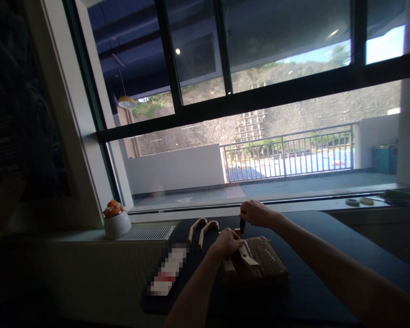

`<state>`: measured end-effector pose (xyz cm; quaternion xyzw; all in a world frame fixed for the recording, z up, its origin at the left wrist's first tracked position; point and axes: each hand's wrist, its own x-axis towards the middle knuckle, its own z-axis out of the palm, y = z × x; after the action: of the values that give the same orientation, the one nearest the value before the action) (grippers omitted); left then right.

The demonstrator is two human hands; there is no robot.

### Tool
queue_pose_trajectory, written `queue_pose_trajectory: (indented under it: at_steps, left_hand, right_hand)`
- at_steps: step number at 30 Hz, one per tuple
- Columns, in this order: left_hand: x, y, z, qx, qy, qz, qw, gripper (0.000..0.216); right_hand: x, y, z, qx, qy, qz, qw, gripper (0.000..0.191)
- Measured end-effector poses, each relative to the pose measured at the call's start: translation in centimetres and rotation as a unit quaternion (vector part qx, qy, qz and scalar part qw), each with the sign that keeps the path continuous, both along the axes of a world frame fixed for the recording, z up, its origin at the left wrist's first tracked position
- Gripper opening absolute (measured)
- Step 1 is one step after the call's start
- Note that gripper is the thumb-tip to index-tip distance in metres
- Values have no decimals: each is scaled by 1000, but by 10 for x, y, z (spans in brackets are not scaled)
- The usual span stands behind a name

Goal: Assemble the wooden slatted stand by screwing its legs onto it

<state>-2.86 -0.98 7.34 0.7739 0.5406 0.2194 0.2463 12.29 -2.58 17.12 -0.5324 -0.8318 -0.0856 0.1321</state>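
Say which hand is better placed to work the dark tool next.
Right, most likely: the right hand holds the dark tool from above, while the left hand is down at a pale wooden piece.

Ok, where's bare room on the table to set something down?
The table looks bare between the wooden block and right forearm, and from that forearm toward the window. Crowded: left of the block, two curved wooden pieces and a pixelated item; and its far-left corner, by left hand and right hand.
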Motion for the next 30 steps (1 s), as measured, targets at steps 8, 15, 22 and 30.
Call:
queue_pose_trajectory:
  at_steps: [8, 15, 22, 30]
  left_hand:
    - [-2, 0, 0, 8, 5, -13, 1000, 27]
    - [-2, 5, -5, 14, 4, -16, 1000, 27]
    - [-2, 3, -5, 13, 3, -10, 1000, 32]
    - [-1, -1, 1, 5, 16, -16, 1000, 31]
  right_hand:
    - [-6, 2, -5, -19, 60, 9, 998, 25]
    - [-4, 1, -4, -48, 71, 56, 995, 21]
    - [-2, 1, -7, -43, 64, 32, 997, 18]
    - [-5, 3, -11, -28, 53, 63, 996, 23]
